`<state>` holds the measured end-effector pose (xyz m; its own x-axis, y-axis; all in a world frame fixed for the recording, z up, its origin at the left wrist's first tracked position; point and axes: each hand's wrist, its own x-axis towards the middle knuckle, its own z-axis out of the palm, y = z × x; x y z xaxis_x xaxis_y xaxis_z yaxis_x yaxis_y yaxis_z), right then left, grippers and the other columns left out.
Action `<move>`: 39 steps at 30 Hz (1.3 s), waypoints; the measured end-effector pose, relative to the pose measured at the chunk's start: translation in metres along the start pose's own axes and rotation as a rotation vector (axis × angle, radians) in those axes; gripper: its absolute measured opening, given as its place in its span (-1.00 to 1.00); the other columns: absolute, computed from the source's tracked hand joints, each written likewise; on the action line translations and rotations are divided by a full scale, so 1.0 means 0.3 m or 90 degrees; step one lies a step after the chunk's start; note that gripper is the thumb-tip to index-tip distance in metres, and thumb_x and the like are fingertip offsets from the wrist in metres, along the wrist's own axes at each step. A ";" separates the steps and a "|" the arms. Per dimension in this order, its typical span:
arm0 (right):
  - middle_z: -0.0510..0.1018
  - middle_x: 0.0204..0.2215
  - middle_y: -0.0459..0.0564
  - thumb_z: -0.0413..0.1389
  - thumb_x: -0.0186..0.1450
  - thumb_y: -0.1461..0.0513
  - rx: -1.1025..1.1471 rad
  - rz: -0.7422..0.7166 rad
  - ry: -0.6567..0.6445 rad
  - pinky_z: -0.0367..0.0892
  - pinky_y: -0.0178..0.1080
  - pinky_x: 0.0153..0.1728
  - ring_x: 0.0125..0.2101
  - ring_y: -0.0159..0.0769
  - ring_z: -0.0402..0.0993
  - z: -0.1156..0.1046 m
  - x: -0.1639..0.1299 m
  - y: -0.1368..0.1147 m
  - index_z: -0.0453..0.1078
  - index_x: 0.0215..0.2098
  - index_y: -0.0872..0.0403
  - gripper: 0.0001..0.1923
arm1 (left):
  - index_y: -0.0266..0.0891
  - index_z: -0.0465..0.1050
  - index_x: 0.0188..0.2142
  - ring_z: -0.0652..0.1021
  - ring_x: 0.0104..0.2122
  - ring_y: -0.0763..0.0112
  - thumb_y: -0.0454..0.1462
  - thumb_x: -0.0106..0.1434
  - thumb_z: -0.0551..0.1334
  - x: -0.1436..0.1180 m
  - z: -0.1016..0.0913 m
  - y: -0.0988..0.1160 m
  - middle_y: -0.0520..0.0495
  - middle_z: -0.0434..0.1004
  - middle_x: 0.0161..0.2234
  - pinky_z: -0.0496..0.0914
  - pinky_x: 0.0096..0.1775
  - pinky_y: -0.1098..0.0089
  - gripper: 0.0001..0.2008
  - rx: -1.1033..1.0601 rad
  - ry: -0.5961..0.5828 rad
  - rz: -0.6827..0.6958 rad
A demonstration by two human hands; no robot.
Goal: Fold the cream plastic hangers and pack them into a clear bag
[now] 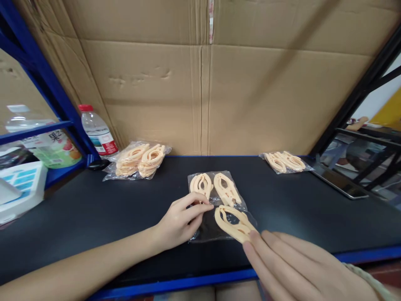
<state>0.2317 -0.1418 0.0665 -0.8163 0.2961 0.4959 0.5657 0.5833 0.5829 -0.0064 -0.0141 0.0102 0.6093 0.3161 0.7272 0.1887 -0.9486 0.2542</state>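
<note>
A beige plastic folding hanger point(233, 223) is pinched at its near end by my right hand point(288, 263). It hangs over the open half of a clear plastic bag point(203, 230) lying on the black table. My left hand point(181, 217) closes thumb and fingers on the bag's film near its middle. At the bag's far end lie two more folded hangers, a left one point(200, 184) and a right one point(226, 189). Whether the held hanger touches the film, I cannot tell.
A bagged pile of hangers point(139, 159) sits at the back left, beside a red-capped bottle point(98, 131). Another bagged set point(285, 161) lies at the back right, near a dark phone-like slab point(340, 179). Cardboard point(150, 83) walls the back; blue frame posts stand left.
</note>
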 end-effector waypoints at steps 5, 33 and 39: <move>0.58 -0.28 0.31 -0.13 0.27 0.40 0.024 -0.058 0.006 0.42 -0.10 -0.35 -0.36 -0.10 0.50 0.115 0.058 0.028 0.48 -0.22 0.33 -0.66 | -0.22 0.41 -0.02 0.51 -0.20 0.36 -0.53 0.21 0.08 -0.002 -0.003 -0.003 -0.17 0.46 -0.17 0.49 -0.20 0.37 -0.61 -0.001 -0.001 0.005; 0.52 -0.43 0.16 -0.05 0.25 0.39 0.037 -0.090 0.062 0.32 -0.18 -0.53 -0.55 -0.22 0.39 0.254 0.148 -0.036 0.48 -0.40 0.26 -0.75 | -0.28 0.23 0.16 0.41 0.08 0.21 -0.53 0.24 0.07 -0.001 -0.007 -0.008 -0.31 0.37 0.05 0.42 0.04 0.20 -0.50 0.026 -0.054 0.030; 0.50 -0.45 0.16 -0.10 0.29 0.42 -0.023 0.026 -0.029 0.39 -0.15 -0.39 -0.44 -0.16 0.43 0.345 0.133 0.009 0.47 -0.32 0.29 -0.72 | -0.25 0.24 0.15 0.42 0.07 0.24 -0.53 0.26 0.05 -0.005 -0.005 -0.018 -0.28 0.37 0.05 0.41 0.04 0.24 -0.52 0.068 -0.048 0.026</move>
<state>0.1886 -0.0499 0.0212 -0.7968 0.3539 0.4897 0.6013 0.5433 0.5859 -0.0095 -0.0093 0.0087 0.6734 0.2791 0.6846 0.2411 -0.9583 0.1535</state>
